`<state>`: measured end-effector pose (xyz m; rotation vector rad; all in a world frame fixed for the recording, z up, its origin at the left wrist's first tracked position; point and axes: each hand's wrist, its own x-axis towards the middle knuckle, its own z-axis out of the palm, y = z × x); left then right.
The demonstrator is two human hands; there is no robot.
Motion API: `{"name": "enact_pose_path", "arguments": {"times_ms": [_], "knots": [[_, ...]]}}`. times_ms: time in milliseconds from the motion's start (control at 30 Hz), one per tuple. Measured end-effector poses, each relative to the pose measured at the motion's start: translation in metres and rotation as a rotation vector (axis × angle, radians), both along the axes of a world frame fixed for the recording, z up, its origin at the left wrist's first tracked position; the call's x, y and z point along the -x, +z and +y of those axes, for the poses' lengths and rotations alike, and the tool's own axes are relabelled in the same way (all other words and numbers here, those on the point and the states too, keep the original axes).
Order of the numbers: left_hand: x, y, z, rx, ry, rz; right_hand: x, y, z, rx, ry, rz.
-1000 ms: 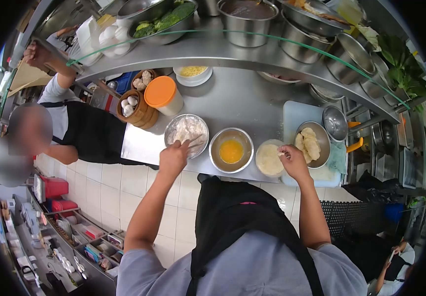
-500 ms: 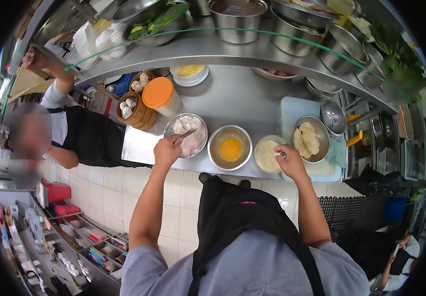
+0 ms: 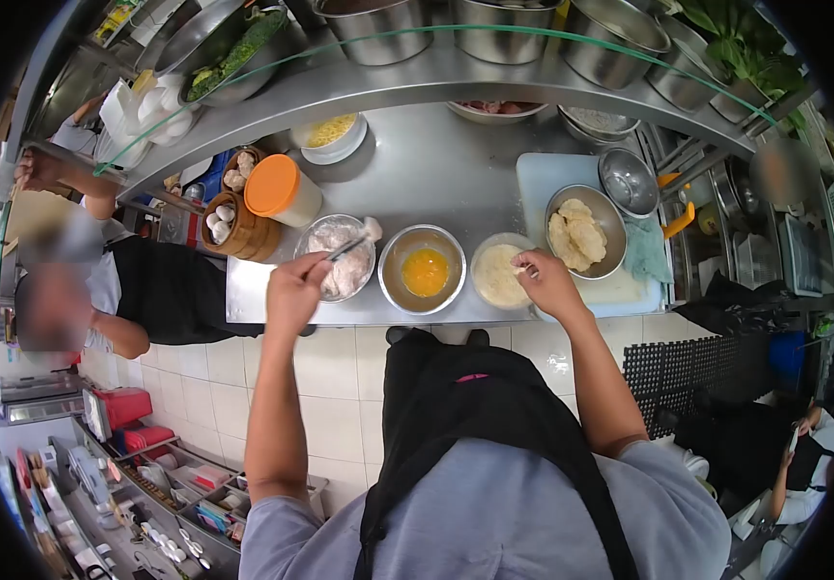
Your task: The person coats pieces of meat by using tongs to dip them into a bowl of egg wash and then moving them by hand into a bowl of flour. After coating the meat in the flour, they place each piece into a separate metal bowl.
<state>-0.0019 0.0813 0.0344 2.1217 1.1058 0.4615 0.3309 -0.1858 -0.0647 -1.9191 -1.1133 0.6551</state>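
My left hand (image 3: 296, 290) is closed around slim metal tongs (image 3: 347, 247). A pale raw piece of meat (image 3: 372, 230) is at their tip, just above the right rim of a bowl of pale raw meat (image 3: 340, 275). Beside that bowl stands a steel bowl of beaten egg (image 3: 424, 272). My right hand (image 3: 546, 282) is pinched over the right edge of a bowl of pale flour or crumbs (image 3: 498, 275); anything in the fingers is too small to name. Farther right, a steel bowl (image 3: 620, 235) holds pale coated pieces (image 3: 577, 236) on a light board (image 3: 539, 184).
An orange-lidded tub (image 3: 277, 189) and bamboo steamers (image 3: 234, 228) stand at the left. A steel shelf (image 3: 417, 97) with pots crosses above the counter. One co-worker (image 3: 166, 290) stands at the left, another person (image 3: 794, 454) is lower right. An empty steel bowl (image 3: 629, 182) sits at the board's edge.
The tongs in my left hand have lifted a piece of meat up to the bowl's right rim. My right hand stays over the flour bowl. The view has shifted slightly.
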Motion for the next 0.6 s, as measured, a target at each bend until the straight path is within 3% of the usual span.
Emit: {"name": "enact_pose_path", "arguments": {"times_ms": [33, 67, 133, 200, 300, 333, 367, 433, 467, 533, 567, 600], "knots": [[-0.012, -0.004, -0.014, -0.120, -0.011, 0.011, 0.000, -0.001, 0.001, -0.008, 0.008, -0.007], [-0.023, -0.007, -0.032, -0.158, 0.021, 0.193, 0.001, -0.003, 0.001, -0.012, 0.007, -0.006], [-0.038, -0.055, -0.052, -0.464, -0.176, 0.180, 0.001, -0.005, 0.000, -0.010, 0.009, -0.030], [-0.059, -0.078, -0.078, -0.410, -0.230, 0.478, 0.004, -0.003, -0.003, -0.012, 0.000, -0.003], [-0.075, -0.090, -0.089, -0.385, -0.275, 0.620, 0.007, 0.007, -0.006, -0.010, -0.016, 0.032], [-0.075, -0.085, -0.087, -0.313, -0.214, 0.454, 0.006, 0.009, -0.009, -0.007, -0.016, 0.044], [-0.071, -0.082, -0.081, -0.309, -0.222, 0.454, 0.006, 0.008, -0.013, -0.001, -0.023, 0.047], [-0.063, -0.074, -0.054, 0.022, -0.137, 0.094, 0.002, 0.008, -0.014, -0.007, -0.027, 0.030], [-0.060, -0.070, -0.039, 0.022, -0.138, 0.093, 0.000, 0.009, -0.015, -0.008, -0.028, 0.028], [-0.057, -0.065, -0.017, 0.586, -0.045, 0.229, 0.000, 0.012, -0.016, -0.015, -0.055, 0.041], [-0.057, -0.076, -0.015, 0.590, -0.040, 0.230, -0.001, 0.011, -0.017, -0.011, -0.051, 0.043], [-0.054, -0.098, -0.014, 0.381, -0.090, 0.338, -0.001, 0.009, -0.016, -0.022, -0.045, 0.026]]}}
